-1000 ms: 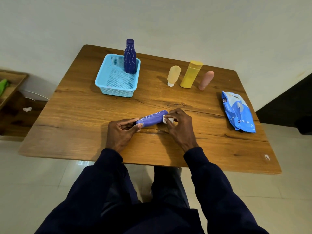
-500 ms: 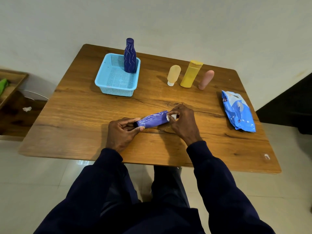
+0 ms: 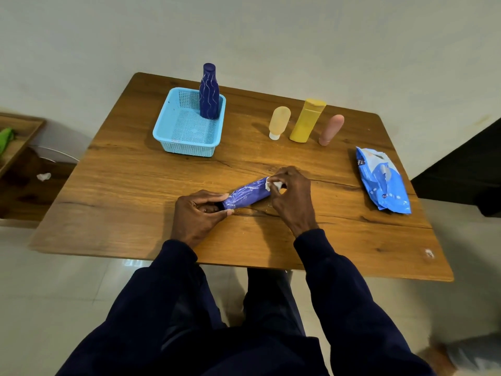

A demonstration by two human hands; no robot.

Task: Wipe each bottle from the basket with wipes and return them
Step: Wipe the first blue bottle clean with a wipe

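At the near middle of the wooden table [image 3: 135, 199], in the head view, a purple bottle [image 3: 249, 195] lies on its side, one end pointing toward two o'clock and the other toward eight. The left hand [image 3: 196, 213] curls thumb and fingers round the eight o'clock end and pinches it; that end is mostly hidden inside the grip, with only a dark edge showing. The right hand [image 3: 291, 196] sits at the two o'clock end, thumb and fingertips pinched on a small crumpled white wipe [image 3: 272, 185] that touches the bottle's edge. The bottle is a smooth cylinder with pale wavy lines and a shiny surface. At eleven o'clock from it stands a light-blue perforated plastic basket [image 3: 173, 137], rectangular, with a dark blue bottle [image 3: 209, 93] upright in its far right corner, marked with similar wavy lines. At one o'clock three stand in a row: a pale orange bottle [image 3: 279, 122] on its white cap, a squarish yellow bottle [image 3: 306, 120] and a rounded pink bottle [image 3: 331, 129]. At three o'clock lies a glossy, crinkled blue wipes pack [image 3: 383, 180].
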